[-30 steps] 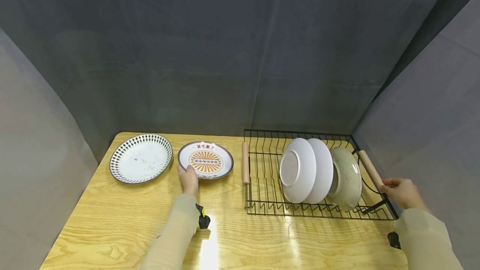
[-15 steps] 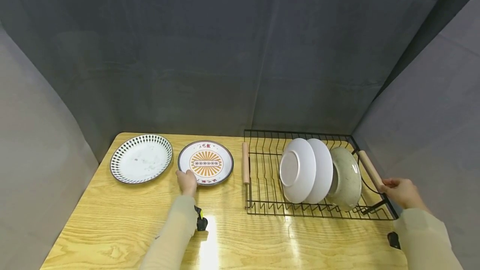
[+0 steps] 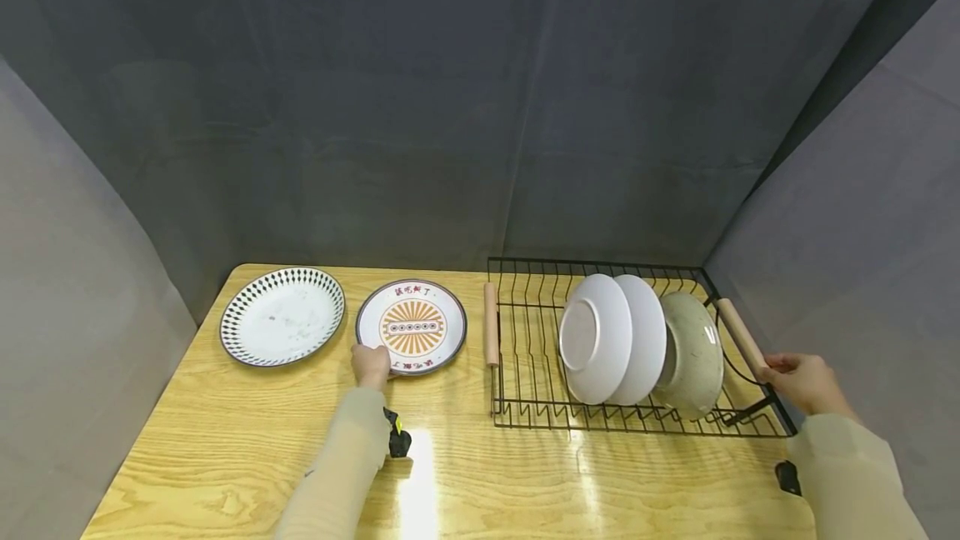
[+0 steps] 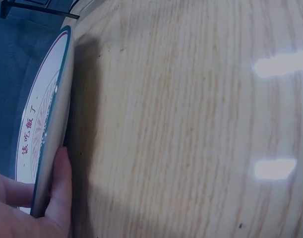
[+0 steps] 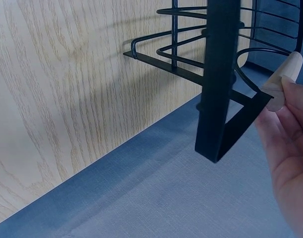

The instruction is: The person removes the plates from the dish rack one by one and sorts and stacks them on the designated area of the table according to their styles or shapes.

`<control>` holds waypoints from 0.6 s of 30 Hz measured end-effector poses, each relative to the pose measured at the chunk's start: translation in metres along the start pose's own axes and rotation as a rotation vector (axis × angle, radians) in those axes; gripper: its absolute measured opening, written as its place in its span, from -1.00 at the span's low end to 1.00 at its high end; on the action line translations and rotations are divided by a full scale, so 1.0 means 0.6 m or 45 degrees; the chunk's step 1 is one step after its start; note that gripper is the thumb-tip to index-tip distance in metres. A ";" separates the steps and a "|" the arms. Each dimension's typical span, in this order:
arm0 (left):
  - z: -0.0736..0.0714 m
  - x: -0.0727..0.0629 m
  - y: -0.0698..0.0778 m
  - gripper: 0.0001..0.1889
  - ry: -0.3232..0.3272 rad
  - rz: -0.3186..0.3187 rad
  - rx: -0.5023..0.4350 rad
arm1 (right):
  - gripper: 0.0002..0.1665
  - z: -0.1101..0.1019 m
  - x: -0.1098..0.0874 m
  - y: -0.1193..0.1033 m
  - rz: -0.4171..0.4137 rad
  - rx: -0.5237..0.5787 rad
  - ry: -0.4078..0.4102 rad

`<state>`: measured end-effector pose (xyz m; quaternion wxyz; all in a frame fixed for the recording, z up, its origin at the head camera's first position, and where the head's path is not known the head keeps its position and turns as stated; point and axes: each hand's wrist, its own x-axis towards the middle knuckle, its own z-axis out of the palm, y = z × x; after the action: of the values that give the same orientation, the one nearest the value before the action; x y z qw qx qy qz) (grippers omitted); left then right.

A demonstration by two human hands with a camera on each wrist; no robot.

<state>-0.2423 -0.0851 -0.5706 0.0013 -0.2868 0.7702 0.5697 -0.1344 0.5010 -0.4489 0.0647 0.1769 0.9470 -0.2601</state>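
With thumb and fingers, my left hand [image 3: 371, 367] pinches the near-left rim of a round white plate [image 3: 412, 327] that has a dark rim, an orange sunburst and red characters. In the left wrist view, the thumb and a finger lie on either side of the plate's edge [image 4: 54, 109], and its shadow falls on the wood beside it. At the right, my right hand [image 3: 808, 383] grips the wooden handle [image 3: 741, 336] of a black wire dish rack [image 3: 637, 432]. The right wrist view gives the thumb on the handle's end [image 5: 277, 96].
Left of the held plate lies a white plate with a dark diamond border [image 3: 283, 319]. Two white dishes [image 3: 596, 340] and a greenish bowl [image 3: 693, 357] stand on edge in the rack. Another wooden handle [image 3: 491, 325] is on its left side. Dark cloth [image 3: 375, 107] hangs behind the table.
The held plate has gone from tilted to lying flatter, its near edge shifting toward me. My left hand moved slightly nearer with it. The right hand keeps its hold on the handle.
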 end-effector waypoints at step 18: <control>-0.004 -0.003 -0.005 -0.65 0.077 -0.031 0.024 | -0.31 0.027 0.058 0.078 0.046 -0.015 0.043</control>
<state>-0.2387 -0.0873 -0.5720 -0.0126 -0.3132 0.7716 0.5535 -0.1491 0.5410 -0.4925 0.0545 0.1978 0.9462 -0.2502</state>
